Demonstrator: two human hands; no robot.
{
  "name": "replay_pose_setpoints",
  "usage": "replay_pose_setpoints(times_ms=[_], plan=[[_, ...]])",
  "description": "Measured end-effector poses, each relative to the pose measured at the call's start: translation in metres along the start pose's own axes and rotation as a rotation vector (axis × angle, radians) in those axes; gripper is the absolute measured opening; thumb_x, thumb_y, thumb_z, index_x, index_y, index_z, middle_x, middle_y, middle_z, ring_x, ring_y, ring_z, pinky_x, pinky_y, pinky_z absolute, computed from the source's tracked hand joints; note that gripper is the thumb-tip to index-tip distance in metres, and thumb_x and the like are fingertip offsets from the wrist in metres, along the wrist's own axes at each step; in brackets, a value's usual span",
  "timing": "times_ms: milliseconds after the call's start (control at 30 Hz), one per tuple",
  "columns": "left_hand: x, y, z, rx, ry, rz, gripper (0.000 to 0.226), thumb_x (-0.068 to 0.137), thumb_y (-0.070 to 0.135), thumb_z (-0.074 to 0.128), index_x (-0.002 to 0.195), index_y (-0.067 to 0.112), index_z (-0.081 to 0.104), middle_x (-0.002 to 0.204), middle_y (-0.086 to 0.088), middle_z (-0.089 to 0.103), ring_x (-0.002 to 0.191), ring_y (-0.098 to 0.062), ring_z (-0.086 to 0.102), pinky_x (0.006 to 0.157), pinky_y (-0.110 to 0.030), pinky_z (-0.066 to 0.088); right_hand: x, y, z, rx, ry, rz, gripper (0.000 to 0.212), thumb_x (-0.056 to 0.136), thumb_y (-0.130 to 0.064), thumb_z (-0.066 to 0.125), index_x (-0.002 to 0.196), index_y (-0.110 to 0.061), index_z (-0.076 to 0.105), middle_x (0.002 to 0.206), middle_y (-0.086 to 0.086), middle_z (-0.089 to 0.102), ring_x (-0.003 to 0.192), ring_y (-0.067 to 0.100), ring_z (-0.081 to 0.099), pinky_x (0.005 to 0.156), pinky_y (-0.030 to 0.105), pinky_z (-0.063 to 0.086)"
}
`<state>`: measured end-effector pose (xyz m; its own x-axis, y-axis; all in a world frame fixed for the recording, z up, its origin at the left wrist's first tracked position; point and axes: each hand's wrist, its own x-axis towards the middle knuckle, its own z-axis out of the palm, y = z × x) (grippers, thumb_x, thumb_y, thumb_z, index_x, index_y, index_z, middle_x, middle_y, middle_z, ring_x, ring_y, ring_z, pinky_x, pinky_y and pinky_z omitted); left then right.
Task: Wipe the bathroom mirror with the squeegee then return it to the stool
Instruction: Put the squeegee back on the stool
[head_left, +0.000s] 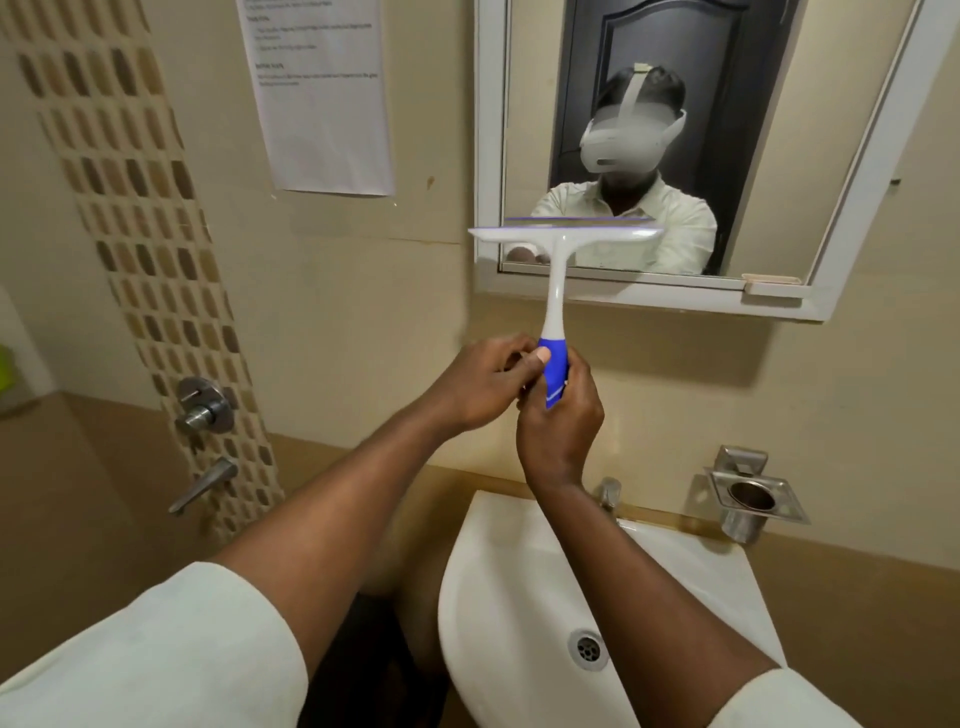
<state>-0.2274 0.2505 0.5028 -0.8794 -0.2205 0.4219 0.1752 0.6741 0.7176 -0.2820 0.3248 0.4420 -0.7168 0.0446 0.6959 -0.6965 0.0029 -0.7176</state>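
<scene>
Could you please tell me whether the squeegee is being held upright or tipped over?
Upright: the squeegee has its blade bar on top and level, and its blue grip below, held by the left hand and right hand.

One squeegee (558, 270), one mirror (779, 156), two hands, one sink (493, 597), one paper notice (322, 93)

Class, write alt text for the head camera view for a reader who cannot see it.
Both hands, left hand and right hand, grip the blue handle of a white squeegee, its blade raised level before the lower edge of a white-framed mirror. A white sink sits below.
</scene>
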Motion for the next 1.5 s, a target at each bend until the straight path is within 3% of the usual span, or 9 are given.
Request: replay_pose_setpoints(times_ms=[300, 467, 600, 700, 800, 1067, 1167, 1300, 1500], plan=[[-0.028, -0.009, -0.052, 0.049, 0.296, -0.098, 0.027, 0.090, 0.027, 0.055, 0.083, 0.002, 0.057, 0.069, -0.004, 0.059, 0.065, -0.016, 0.055, 0.068, -0.040, 0.050, -0.011, -0.034, 0.034, 0.123, -0.324, -0.126, 0.033, 0.088, -0.012, 0.056, 0.121, -0.007, 0.057, 0.098, 0.006, 0.064, 0.078, 0.010, 0.054, 0.069, 0.009, 0.042], [-0.069, -0.034, -0.078, 0.135, 0.346, -0.221, 0.024, 0.091, 0.025, 0.056, 0.074, 0.007, 0.053, 0.061, 0.005, 0.056, 0.055, -0.002, 0.051, 0.062, -0.027, 0.042, -0.053, -0.042, 0.061, 0.216, -0.502, -0.104, 0.027, 0.090, -0.017, 0.051, 0.116, -0.011, 0.059, 0.090, -0.007, 0.056, 0.076, 0.012, 0.053, 0.067, 0.022, 0.040], [-0.101, -0.061, -0.094, 0.149, 0.359, -0.341, 0.030, 0.092, 0.022, 0.055, 0.064, 0.016, 0.047, 0.057, 0.008, 0.053, 0.048, 0.005, 0.051, 0.054, -0.015, 0.038, -0.090, -0.042, 0.079, 0.195, -0.683, -0.028, 0.032, 0.093, -0.022, 0.048, 0.124, -0.014, 0.055, 0.103, 0.002, 0.061, 0.089, 0.015, 0.056, 0.074, 0.025, 0.041], [-0.125, -0.092, -0.105, 0.156, 0.353, -0.444, 0.032, 0.090, 0.026, 0.058, 0.062, 0.012, 0.049, 0.052, 0.007, 0.055, 0.050, 0.000, 0.049, 0.056, -0.026, 0.039, -0.111, -0.041, 0.090, 0.137, -0.841, 0.025, 0.023, 0.092, -0.018, 0.050, 0.114, -0.015, 0.058, 0.103, 0.005, 0.060, 0.090, 0.020, 0.057, 0.071, 0.026, 0.038], [-0.149, -0.127, -0.113, 0.097, 0.305, -0.542, 0.036, 0.084, 0.035, 0.057, 0.069, 0.002, 0.057, 0.065, -0.014, 0.066, 0.061, -0.021, 0.062, 0.066, -0.044, 0.051, -0.125, -0.038, 0.102, 0.082, -1.003, 0.046, 0.015, 0.088, -0.013, 0.052, 0.098, -0.015, 0.064, 0.087, -0.001, 0.059, 0.076, 0.016, 0.054, 0.062, 0.026, 0.038], [-0.196, -0.203, -0.116, 0.059, 0.176, -0.753, 0.031, 0.090, 0.017, 0.055, 0.059, 0.014, 0.054, 0.058, -0.008, 0.064, 0.057, -0.022, 0.060, 0.065, -0.040, 0.049, -0.185, -0.001, 0.149, 0.005, -1.319, 0.397, 0.009, 0.084, -0.015, 0.065, 0.092, -0.012, 0.069, 0.082, 0.004, 0.069, 0.076, 0.018, 0.063, 0.075, 0.033, 0.049], [-0.208, -0.228, -0.116, 0.041, 0.116, -0.833, 0.024, 0.091, 0.014, 0.052, 0.071, 0.002, 0.059, 0.069, -0.020, 0.068, 0.061, -0.027, 0.064, 0.066, -0.037, 0.052, -0.208, 0.016, 0.168, 0.014, -1.398, 0.498, 0.007, 0.085, -0.012, 0.065, 0.083, -0.019, 0.065, 0.079, 0.002, 0.067, 0.073, 0.015, 0.063, 0.071, 0.029, 0.049], [-0.224, -0.260, -0.115, -0.044, 0.067, -0.939, 0.019, 0.087, 0.003, 0.049, 0.074, 0.010, 0.060, 0.067, -0.011, 0.064, 0.061, -0.020, 0.061, 0.059, -0.024, 0.050, -0.243, 0.036, 0.188, 0.022, -1.396, 0.705, 0.010, 0.086, -0.008, 0.063, 0.095, -0.008, 0.066, 0.084, 0.007, 0.069, 0.066, 0.007, 0.063, 0.054, 0.016, 0.046], [-0.257, -0.321, -0.103, -0.147, -0.008, -1.015, 0.029, 0.088, 0.008, 0.054, 0.117, 0.007, 0.057, 0.093, -0.009, 0.064, 0.076, -0.018, 0.062, 0.070, -0.029, 0.052, -0.288, 0.069, 0.220, -0.065, -1.368, 1.047, 0.020, 0.087, -0.011, 0.064, 0.107, -0.009, 0.061, 0.093, 0.006, 0.066, 0.075, 0.011, 0.059, 0.061, 0.023, 0.048]])
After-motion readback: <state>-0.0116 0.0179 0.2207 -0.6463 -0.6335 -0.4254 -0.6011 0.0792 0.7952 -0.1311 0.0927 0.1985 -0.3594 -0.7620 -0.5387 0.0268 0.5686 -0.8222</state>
